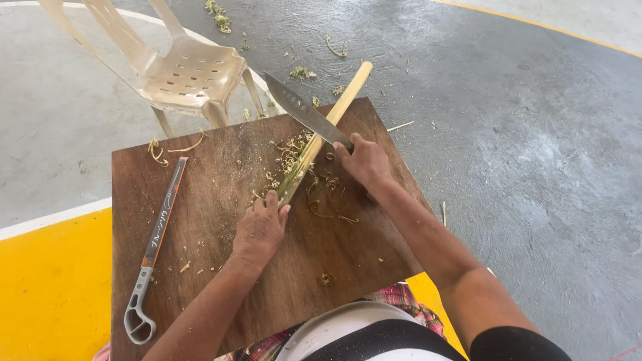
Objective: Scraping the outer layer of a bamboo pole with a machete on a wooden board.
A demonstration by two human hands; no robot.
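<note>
A dark brown rectangular wooden board [221,267] lies across the person's lap and serves as the work surface. On it, running diagonally from near the board's middle past its far edge, lies a long pale bamboo strip [321,130], green along the part nearest the person. The left hand [259,230] is closed around the near end of the strip, pressing it down on the board close to its centre. The right hand [364,160], near the board's far right side, is wrapped tightly around the handle of a large steel knife with a perforated blade [301,110]; the blade crosses over the strip and points away past the board's far edge. Thin curled greenish shavings [314,190] are scattered on the board between the two hands and around the strip. Along the board's left side lies a folding saw with a grey looped handle and an orange-edged dark sheath [157,244], well apart from both hands. Beyond the board's far left corner stands a beige plastic chair [187,70] on the grey concrete floor [521,154], where more shavings lie.
</note>
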